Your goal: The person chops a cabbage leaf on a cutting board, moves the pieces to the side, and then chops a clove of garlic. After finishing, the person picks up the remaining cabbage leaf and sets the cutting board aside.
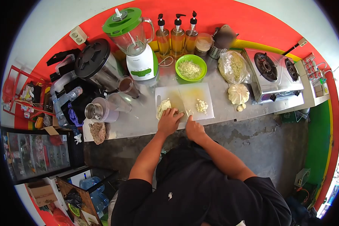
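A white cutting board (pixel 203 88) lies on the metal counter in front of me. My left hand (pixel 169 121) rests on its lower left part, fingers bent and pressed down beside pale sliced pieces (pixel 163 106) that look like garlic. My right hand (pixel 195 130) is closed at the board's front edge, around what appears to be a knife handle. A broad, dull blade shape (pixel 180 101) extends over the board between the hands, hard to separate from shadow. Small chopped white pieces (pixel 202 106) form a pile on the right. Behind the board, a green bowl (pixel 203 69) contains more chopped white bits.
A blender (pixel 140 64) and pump bottles (pixel 177 41) stand along the back. To the right are a clear bag of pale food (pixel 235 67), a bag of whitish pieces (pixel 238 94) and a gas stove (pixel 278 88). Cups (pixel 128 87) and a steel container (pixel 101 66) crowd the left.
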The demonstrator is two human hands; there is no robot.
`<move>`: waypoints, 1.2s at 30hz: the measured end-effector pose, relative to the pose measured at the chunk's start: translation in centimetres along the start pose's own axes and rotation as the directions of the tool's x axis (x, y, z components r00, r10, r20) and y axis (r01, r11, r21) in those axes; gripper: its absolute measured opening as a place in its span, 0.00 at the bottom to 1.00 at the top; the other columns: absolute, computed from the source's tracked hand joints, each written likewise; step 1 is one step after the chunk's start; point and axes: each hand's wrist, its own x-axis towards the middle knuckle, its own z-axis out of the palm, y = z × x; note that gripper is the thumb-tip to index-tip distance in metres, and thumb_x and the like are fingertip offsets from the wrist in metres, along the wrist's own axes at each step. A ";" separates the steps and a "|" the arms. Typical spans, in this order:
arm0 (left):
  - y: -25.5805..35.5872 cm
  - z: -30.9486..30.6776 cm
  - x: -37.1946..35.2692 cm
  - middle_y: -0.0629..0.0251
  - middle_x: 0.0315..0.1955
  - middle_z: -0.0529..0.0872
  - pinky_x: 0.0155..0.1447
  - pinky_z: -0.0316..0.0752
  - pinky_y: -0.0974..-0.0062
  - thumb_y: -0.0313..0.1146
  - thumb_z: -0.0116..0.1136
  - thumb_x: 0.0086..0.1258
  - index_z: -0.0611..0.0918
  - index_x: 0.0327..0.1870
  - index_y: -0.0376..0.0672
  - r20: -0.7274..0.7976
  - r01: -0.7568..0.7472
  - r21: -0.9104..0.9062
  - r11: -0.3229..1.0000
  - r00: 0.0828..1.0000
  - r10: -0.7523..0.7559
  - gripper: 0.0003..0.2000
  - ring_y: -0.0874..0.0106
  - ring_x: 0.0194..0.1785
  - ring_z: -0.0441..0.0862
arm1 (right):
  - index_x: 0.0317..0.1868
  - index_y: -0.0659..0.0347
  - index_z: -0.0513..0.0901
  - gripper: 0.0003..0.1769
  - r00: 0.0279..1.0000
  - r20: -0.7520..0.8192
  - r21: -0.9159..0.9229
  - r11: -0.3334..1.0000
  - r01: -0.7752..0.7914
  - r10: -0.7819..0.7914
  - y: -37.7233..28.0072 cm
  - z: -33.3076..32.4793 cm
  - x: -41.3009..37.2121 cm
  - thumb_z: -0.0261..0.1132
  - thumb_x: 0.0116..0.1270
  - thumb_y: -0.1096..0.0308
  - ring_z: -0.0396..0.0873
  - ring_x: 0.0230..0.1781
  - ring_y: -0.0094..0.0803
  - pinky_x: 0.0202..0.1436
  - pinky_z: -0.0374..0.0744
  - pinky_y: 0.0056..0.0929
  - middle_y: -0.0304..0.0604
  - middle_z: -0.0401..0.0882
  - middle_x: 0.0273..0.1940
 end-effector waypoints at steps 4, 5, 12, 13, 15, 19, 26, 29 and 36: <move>0.1 0.0 0.0 0.67 0.43 0.78 0.54 0.72 0.60 0.31 0.63 0.65 0.86 0.48 0.53 -0.050 0.000 -0.028 1.000 0.999 -0.002 0.11 0.62 0.50 0.76 | 0.58 0.73 0.65 0.23 1.000 -0.026 0.054 0.999 0.002 0.000 -0.1 -0.5 1.5 0.59 0.67 0.72 0.85 0.50 0.61 0.55 0.82 0.52 0.68 0.85 0.45; 0.1 0.1 0.0 0.67 0.43 0.78 0.54 0.72 0.60 0.31 0.63 0.65 0.86 0.48 0.53 -0.044 -0.004 -0.028 1.000 0.999 0.003 0.11 0.62 0.50 0.76 | 0.58 0.73 0.65 0.23 1.000 -0.026 0.061 0.998 -0.002 0.004 0.0 -0.6 1.5 0.59 0.67 0.72 0.85 0.50 0.61 0.55 0.82 0.52 0.68 0.85 0.45; 0.1 0.0 0.1 0.67 0.43 0.78 0.54 0.72 0.60 0.31 0.63 0.66 0.86 0.48 0.53 -0.059 0.009 -0.035 0.999 0.998 -0.011 0.10 0.61 0.50 0.76 | 0.58 0.74 0.65 0.22 1.000 -0.020 -0.037 0.999 0.019 -0.019 0.0 -0.1 0.0 0.59 0.67 0.73 0.87 0.46 0.57 0.50 0.85 0.50 0.65 0.86 0.42; 0.2 -0.1 0.1 0.67 0.43 0.78 0.54 0.72 0.61 0.31 0.63 0.66 0.87 0.48 0.53 -0.053 0.011 -0.045 0.999 0.998 -0.014 0.10 0.61 0.50 0.76 | 0.58 0.73 0.65 0.22 0.999 -0.027 -0.026 0.999 0.028 -0.029 0.1 0.1 0.1 0.59 0.67 0.73 0.87 0.47 0.58 0.51 0.85 0.50 0.66 0.86 0.42; 0.1 0.1 0.2 0.67 0.43 0.78 0.54 0.72 0.61 0.31 0.63 0.66 0.87 0.48 0.53 -0.060 0.010 -0.044 0.999 0.998 -0.013 0.10 0.61 0.50 0.76 | 0.58 0.73 0.66 0.22 0.999 -0.043 -0.003 1.000 0.029 -0.029 0.4 0.0 1.3 0.59 0.67 0.73 0.87 0.47 0.58 0.51 0.84 0.50 0.66 0.86 0.42; 0.2 0.1 0.1 0.66 0.43 0.78 0.54 0.72 0.60 0.31 0.63 0.66 0.86 0.47 0.52 -0.060 0.012 -0.031 0.999 0.998 -0.014 0.10 0.61 0.50 0.76 | 0.64 0.75 0.62 0.27 0.999 0.032 0.072 0.997 0.006 -0.008 0.9 -0.8 1.5 0.57 0.68 0.70 0.85 0.50 0.63 0.54 0.82 0.54 0.69 0.84 0.44; 0.0 0.2 0.1 0.66 0.42 0.78 0.53 0.72 0.61 0.32 0.63 0.66 0.86 0.47 0.52 -0.074 0.000 -0.037 0.999 0.997 -0.003 0.09 0.61 0.48 0.76 | 0.61 0.76 0.64 0.24 0.999 0.044 -0.019 1.000 0.009 -0.009 0.1 -0.9 0.2 0.56 0.68 0.71 0.85 0.48 0.63 0.53 0.83 0.53 0.68 0.85 0.43; 0.1 0.3 -0.1 0.67 0.41 0.78 0.53 0.72 0.61 0.32 0.63 0.66 0.86 0.47 0.52 -0.067 0.010 -0.029 1.000 0.998 -0.012 0.09 0.61 0.48 0.76 | 0.60 0.76 0.64 0.24 0.999 0.036 0.009 1.000 0.013 -0.013 0.0 -1.9 0.0 0.56 0.69 0.70 0.86 0.48 0.62 0.54 0.83 0.53 0.68 0.85 0.43; 0.1 0.0 0.2 0.67 0.41 0.78 0.53 0.72 0.61 0.32 0.63 0.67 0.86 0.47 0.51 -0.076 -0.005 -0.018 1.000 0.997 0.004 0.09 0.61 0.48 0.76 | 0.57 0.73 0.67 0.21 1.000 0.018 -0.027 1.000 0.008 -0.007 0.0 -0.4 0.2 0.56 0.69 0.69 0.86 0.48 0.60 0.53 0.83 0.52 0.68 0.85 0.42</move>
